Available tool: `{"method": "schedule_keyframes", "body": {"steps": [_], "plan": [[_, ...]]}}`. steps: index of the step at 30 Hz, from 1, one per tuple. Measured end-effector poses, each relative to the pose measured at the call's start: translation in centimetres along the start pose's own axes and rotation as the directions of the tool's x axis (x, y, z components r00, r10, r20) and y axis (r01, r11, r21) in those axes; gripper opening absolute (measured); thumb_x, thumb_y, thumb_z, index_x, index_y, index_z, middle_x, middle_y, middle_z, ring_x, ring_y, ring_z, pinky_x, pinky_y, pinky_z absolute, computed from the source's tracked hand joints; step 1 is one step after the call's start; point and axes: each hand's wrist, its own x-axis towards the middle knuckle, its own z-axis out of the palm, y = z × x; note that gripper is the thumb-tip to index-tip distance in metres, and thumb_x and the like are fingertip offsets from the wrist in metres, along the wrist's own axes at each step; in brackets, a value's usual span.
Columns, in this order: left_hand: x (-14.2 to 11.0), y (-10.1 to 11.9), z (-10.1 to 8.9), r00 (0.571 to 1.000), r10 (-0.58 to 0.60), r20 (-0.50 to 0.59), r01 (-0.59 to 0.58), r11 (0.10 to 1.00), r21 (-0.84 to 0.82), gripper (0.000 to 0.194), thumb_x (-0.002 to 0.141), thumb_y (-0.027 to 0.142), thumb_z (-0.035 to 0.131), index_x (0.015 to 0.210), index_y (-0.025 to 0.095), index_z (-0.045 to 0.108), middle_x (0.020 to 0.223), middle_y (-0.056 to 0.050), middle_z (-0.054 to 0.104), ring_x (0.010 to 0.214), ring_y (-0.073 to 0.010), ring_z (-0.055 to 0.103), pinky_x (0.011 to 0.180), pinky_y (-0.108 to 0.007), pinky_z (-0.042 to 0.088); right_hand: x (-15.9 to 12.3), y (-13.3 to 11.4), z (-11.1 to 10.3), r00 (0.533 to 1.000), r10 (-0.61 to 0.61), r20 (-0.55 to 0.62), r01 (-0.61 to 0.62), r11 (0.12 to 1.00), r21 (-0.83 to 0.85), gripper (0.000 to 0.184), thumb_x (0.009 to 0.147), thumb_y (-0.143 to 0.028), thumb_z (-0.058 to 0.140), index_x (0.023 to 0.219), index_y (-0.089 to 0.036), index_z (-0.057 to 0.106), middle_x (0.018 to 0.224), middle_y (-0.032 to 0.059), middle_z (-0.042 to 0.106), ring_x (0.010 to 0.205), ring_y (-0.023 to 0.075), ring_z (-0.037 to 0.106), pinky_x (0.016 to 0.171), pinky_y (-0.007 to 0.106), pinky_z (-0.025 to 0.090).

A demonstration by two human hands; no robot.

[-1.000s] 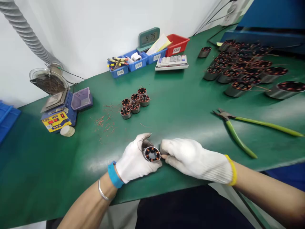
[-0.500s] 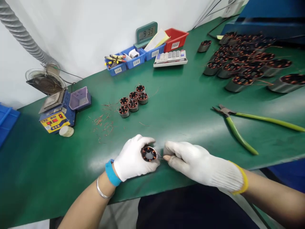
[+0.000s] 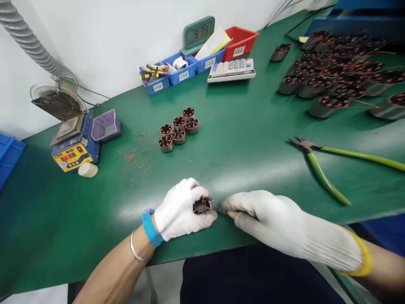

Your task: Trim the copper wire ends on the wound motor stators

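Note:
A motor stator (image 3: 201, 206), a metal ring with copper windings inside, is gripped in my gloved left hand (image 3: 183, 210), its open face turned up. Just to the right, my gloved right hand (image 3: 268, 217) is pinched closed, bare fingertips showing, at the stator's thin wire lead; the wire itself is barely visible now. Beyond my left hand, a small cluster of stators (image 3: 179, 135) stands on the green table. Cut copper wire bits (image 3: 139, 160) lie left of that cluster. Green-handled cutting pliers (image 3: 316, 160) rest with jaws apart, right of my right hand.
Many more stators (image 3: 329, 105) crowd the back right. A calculator (image 3: 232, 71), blue bins (image 3: 158, 88), a red bin (image 3: 242, 40) and a digital clock (image 3: 198, 34) line the wall. At left stand a blue-and-yellow solder pot (image 3: 72, 159) and a purple tray (image 3: 106, 126).
My right hand has drawn away to the right from the stator, fingers still pinched; thin wires showed between them half a second ago. The stator has tilted slightly in my left hand.

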Motion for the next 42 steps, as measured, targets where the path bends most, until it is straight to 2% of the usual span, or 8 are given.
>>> {"method": "schedule_keyframes", "body": {"steps": [4,8,12,15,18,23,33,42], "plan": [[0.2,-0.1,-0.1,0.999,0.018,0.029,-0.019,0.999,0.027,0.021,0.076,0.035,0.074,0.091,0.022,0.067,0.092,-0.004,0.064,0.083,-0.0207,0.062,0.076,-0.034,0.051,-1.5,-0.2,1.0,0.999,-0.010,0.053,0.009,1.000,0.022,0.022,0.082,-0.014,0.051,0.082,-0.028,0.068,0.076,-0.0019,0.072,0.064,0.0176,0.066,0.057,0.027,0.047],[0.2,0.0,0.0,0.998,0.016,0.065,-0.019,0.998,0.058,0.023,0.078,0.039,0.074,0.094,0.023,0.069,0.096,-0.004,0.063,0.079,-0.0186,0.062,0.071,-0.031,0.051,-2.2,0.6,-0.5,0.988,-0.031,0.149,0.029,0.999,0.014,0.018,0.085,-0.022,0.054,0.088,-0.031,0.069,0.080,-0.0032,0.073,0.066,0.0182,0.067,0.058,0.027,0.047],[0.1,0.1,0.0,0.998,0.021,0.062,-0.023,0.999,0.034,0.020,0.078,0.036,0.073,0.091,0.022,0.068,0.095,-0.003,0.061,0.074,-0.0162,0.060,0.069,-0.029,0.050,0.0,0.2,-2.4,1.000,0.021,-0.001,-0.021,0.996,-0.083,0.033,0.076,-0.039,0.070,0.108,-0.029,0.071,0.090,0.0029,0.075,0.071,0.0234,0.069,0.056,0.030,0.044],[0.2,-0.2,0.2,0.999,0.028,0.024,-0.029,1.000,0.010,0.021,0.077,0.040,0.073,0.085,0.021,0.066,0.090,-0.003,0.060,0.073,-0.0162,0.060,0.067,-0.029,0.049,2.0,-0.9,-1.7,1.000,0.023,-0.012,-0.025,0.994,-0.107,0.019,0.086,-0.041,0.058,0.086,-0.026,0.069,0.079,0.0022,0.071,0.067,0.0199,0.065,0.056,0.028,0.037],[0.3,-0.5,0.5,1.000,0.024,-0.011,-0.024,1.000,0.016,0.026,0.075,0.044,0.074,0.082,0.022,0.063,0.086,-0.002,0.059,0.072,-0.0168,0.059,0.067,-0.030,0.048,2.8,-1.5,-0.2,1.000,0.020,-0.004,-0.021,0.990,-0.136,0.030,0.093,-0.033,0.044,0.070,-0.023,0.060,0.069,0.0012,0.063,0.062,0.0161,0.058,0.055,0.027,0.031],[0.2,0.0,0.3,0.999,0.034,-0.016,-0.033,0.998,0.045,0.020,0.075,0.036,0.073,0.084,0.021,0.063,0.085,-0.002,0.060,0.076,-0.0187,0.058,0.071,-0.032,0.047,2.7,-0.8,0.5,0.994,0.089,-0.059,-0.101,0.966,-0.239,0.026,0.090,-0.035,0.049,0.068,-0.023,0.056,0.068,0.0013,0.058,0.062,0.0163,0.052,0.054,0.027,0.025],[-1.0,2.2,2.4,0.974,-0.166,-0.152,0.187,0.972,0.139,0.008,0.082,0.020,0.055,0.087,0.023,0.050,0.092,-0.007,0.059,0.086,-0.0245,0.054,0.077,-0.039,0.049,3.4,-1.0,0.3,0.992,0.120,-0.036,-0.125,0.968,-0.219,0.023,0.087,-0.035,0.052,0.068,-0.022,0.054,0.069,0.0006,0.058,0.064,0.0157,0.051,0.055,0.028,0.023],[-0.9,0.8,3.5,0.967,-0.008,-0.253,0.044,0.990,0.137,0.009,0.084,0.021,0.052,0.081,0.024,0.044,0.084,-0.005,0.057,0.078,-0.0221,0.051,0.071,-0.036,0.044,3.8,-1.2,-1.6,0.970,0.186,0.157,-0.184,0.983,-0.026,0.024,0.087,-0.035,0.052,0.068,-0.023,0.060,0.065,-0.0021,0.062,0.060,0.0148,0.051,0.057,0.029,0.031]]}}
